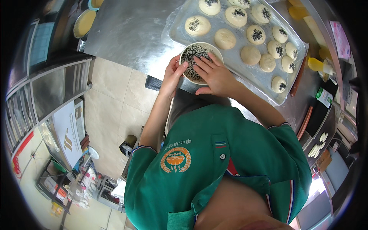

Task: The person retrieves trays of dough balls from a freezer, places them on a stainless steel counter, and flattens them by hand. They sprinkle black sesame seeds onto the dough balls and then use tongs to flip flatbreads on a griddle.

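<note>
My left hand (174, 73) grips the side of a round white bowl (202, 43), its thumb over the rim. Mixed black and pale seeds (191, 53), apparently sesame, fill the bowl's visible inside. Over the bowl, my right hand (217, 76) has its fingers spread, with the fingertips at the seeds; I see nothing gripped in it. Beyond the bowl lies a metal baking tray (234, 63) with several round dough buns. Many carry a patch of black seeds, like the bun (256, 34) near the middle. The bun (224, 39) closest to the bowl has a bare top.
The tray rests on a stainless steel worktable (123, 31), whose near edge passes below the bowl. A pan of yellow contents (85, 23) stands at far left. Yellow-capped bottle (315, 64) and reddish-brown rod (298, 76) lie right of the tray. Metal shelving (47, 93) flanks the tiled floor.
</note>
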Tool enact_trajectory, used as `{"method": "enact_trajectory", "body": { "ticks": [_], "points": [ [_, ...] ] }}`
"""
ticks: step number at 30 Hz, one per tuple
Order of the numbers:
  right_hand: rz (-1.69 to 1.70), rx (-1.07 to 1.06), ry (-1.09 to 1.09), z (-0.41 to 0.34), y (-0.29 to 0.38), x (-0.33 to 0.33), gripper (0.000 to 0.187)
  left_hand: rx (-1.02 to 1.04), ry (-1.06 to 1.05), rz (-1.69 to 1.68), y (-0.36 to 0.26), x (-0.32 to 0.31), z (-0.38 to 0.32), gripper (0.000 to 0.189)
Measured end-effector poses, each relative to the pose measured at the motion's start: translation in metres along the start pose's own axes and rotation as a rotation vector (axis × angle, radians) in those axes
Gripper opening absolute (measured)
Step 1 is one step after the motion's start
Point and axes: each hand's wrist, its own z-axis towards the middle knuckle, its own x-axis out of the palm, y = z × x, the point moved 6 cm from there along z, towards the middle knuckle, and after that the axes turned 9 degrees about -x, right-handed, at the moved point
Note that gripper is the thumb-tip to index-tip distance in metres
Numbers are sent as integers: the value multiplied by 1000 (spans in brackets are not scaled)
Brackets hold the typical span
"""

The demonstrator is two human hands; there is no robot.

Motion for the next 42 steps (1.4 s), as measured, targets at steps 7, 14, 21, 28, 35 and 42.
{"method": "enact_trajectory", "body": {
  "ticks": [7,14,21,28,35,42],
  "points": [
    [-78,168,-317,-48,-76,-12,60,-75,25,35,5,6,0,46],
    [-26,324,-292,-53,-107,-12,46,-116,8,69,-4,7,-6,50],
    [33,171,-171,-63,-24,-6,74,-99,164,91,5,57,17,50],
    [-13,345,-286,-122,-43,-22,74,-172,209,192,18,91,36,43],
    [-116,654,-426,-174,-114,-5,43,-185,182,242,10,90,31,46],
    [341,872,-644,-182,-131,-11,19,-188,220,261,8,102,30,47]
  ]
}}
